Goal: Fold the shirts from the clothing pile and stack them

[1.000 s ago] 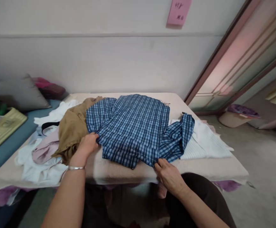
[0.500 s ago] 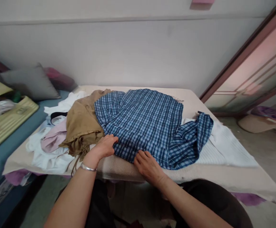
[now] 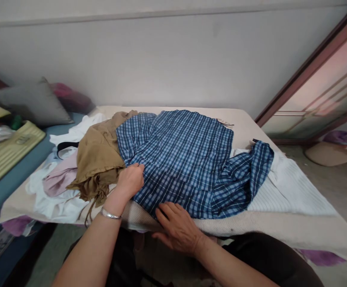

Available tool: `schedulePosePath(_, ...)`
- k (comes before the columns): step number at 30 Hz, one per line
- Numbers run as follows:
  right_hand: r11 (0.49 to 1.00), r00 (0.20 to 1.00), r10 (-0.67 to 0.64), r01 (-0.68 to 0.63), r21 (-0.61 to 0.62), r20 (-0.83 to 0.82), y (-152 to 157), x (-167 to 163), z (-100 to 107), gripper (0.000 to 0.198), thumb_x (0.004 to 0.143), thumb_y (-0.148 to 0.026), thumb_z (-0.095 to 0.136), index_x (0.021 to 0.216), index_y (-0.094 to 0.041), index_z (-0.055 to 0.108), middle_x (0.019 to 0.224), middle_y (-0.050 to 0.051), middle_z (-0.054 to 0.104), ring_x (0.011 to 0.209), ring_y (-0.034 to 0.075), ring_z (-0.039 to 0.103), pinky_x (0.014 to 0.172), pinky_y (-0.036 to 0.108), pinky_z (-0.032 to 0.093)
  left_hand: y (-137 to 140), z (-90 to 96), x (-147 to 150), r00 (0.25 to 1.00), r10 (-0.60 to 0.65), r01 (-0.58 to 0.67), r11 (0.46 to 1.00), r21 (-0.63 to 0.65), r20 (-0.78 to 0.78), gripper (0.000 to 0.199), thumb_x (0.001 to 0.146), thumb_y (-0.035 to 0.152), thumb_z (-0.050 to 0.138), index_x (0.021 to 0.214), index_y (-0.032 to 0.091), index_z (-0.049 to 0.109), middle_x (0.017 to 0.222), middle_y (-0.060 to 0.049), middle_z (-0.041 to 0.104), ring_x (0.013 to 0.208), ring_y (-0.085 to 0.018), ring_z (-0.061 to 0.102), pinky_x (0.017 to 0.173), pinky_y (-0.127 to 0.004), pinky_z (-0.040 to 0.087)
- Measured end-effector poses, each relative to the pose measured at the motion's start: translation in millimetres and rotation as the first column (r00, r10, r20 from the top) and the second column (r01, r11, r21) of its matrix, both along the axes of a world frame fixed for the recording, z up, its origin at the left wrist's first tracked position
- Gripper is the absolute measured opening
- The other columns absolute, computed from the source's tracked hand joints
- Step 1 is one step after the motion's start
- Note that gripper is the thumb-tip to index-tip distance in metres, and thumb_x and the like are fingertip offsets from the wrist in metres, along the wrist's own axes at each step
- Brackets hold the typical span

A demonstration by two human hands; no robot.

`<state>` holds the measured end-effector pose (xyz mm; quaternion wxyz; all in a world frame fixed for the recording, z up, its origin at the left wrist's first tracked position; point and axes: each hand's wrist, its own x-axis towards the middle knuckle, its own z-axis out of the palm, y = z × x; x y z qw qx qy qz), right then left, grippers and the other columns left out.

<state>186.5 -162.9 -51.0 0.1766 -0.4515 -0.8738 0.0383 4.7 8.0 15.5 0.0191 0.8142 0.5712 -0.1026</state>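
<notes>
A blue plaid shirt (image 3: pixel 188 151) lies spread on the cream-covered bed (image 3: pixel 281 227), one sleeve folded out to the right. My left hand (image 3: pixel 132 179), with a silver bangle on its wrist, is closed on the shirt's left front edge. Flat on the near edge of the shirt rests my right hand (image 3: pixel 178 227), fingers extended and thumb apart. A brown garment (image 3: pixel 98 153) lies bunched against the shirt's left side, and a white ribbed garment (image 3: pixel 296 187) shows from under the right sleeve.
White clothes (image 3: pixel 56 207) and a pink cloth (image 3: pixel 60 177) are heaped on the left. Beyond them are a grey cushion (image 3: pixel 32 103) and a yellow-green ridged object (image 3: pixel 14 153). A wall (image 3: pixel 161 63) borders the far side. A tan container (image 3: pixel 329 153) stands at right.
My right hand has opened out and slid slightly left and nearer along the hem. My left hand remains closed at the shirt's edge. The near hem lies flatter; the view has shifted slightly.
</notes>
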Motion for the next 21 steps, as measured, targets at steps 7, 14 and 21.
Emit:
schedulePosePath(7,0.999,0.999,-0.002,0.001,-0.037,-0.039,6.4,7.1,8.7,0.046,0.1,-0.062,0.049,0.101,-0.017,0.062,0.095,0.008,0.061,0.088,0.022,0.053,0.073,0.035,0.041,1.7,0.0,-0.6,0.987,0.124,-0.134,0.987,-0.092,-0.105,0.028,0.091,0.031,0.056,0.106,0.013,0.072,0.113,-0.022,0.071,0.102,-0.037,0.072,0.082,-0.045,0.056)
schedulePosePath(14,0.728,0.727,-0.652,0.679,0.09,-0.214,34.9,118.5,54.4,0.027,0.103,-0.043,0.05,0.102,-0.019,0.064,0.096,0.008,0.066,0.087,0.021,0.062,0.075,0.031,0.045,-44.7,-3.4,64.6,0.917,-0.294,0.264,0.954,0.144,0.268,0.028,0.105,0.031,0.038,0.102,0.018,0.062,0.106,-0.01,0.065,0.095,-0.023,0.066,0.08,-0.033,0.05)
schedulePosePath(21,-0.002,0.005,-0.997,0.996,-0.085,0.077,54.1,260.2,68.2,0.048,0.091,-0.059,0.059,0.114,-0.017,0.065,0.112,0.016,0.07,0.101,0.033,0.068,0.081,0.041,0.051,-130.8,-39.8,119.0,0.646,-0.599,0.662,0.748,0.043,0.473,0.015,0.097,0.034,0.058,0.098,0.019,0.058,0.104,-0.007,0.06,0.1,-0.027,0.055,0.084,-0.041,0.05)
